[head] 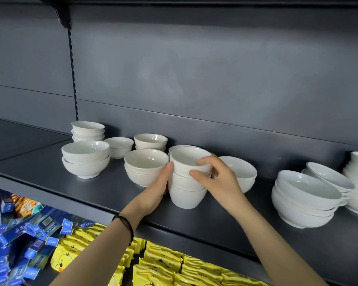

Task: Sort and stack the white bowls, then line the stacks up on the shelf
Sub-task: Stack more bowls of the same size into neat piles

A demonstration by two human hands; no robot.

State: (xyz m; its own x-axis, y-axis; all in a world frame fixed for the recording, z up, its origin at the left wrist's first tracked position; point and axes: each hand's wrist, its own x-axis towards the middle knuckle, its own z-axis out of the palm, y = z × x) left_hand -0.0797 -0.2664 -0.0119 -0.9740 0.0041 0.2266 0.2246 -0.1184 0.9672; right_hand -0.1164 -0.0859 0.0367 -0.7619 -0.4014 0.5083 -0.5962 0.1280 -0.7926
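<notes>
Both your hands bracket a three-high stack of small white bowls (187, 182) at the front-centre of the dark shelf (225, 221): left hand (157, 188) laid open against its side, right hand (214, 175) with fingers curled over the top bowl's (189, 159) rim. That top bowl appears to sit slightly askew; a hurried push could tip it off or send the stack over the nearby front edge. Room is tight. A two-bowl stack (146, 167) touches your left thumb, a single wide bowl (241, 172) sits just behind your right hand, so sliding either way risks chipping rims. Larger stacks (306, 199) crowd the right; the leaning one (331, 178) looks unsettled.
</notes>
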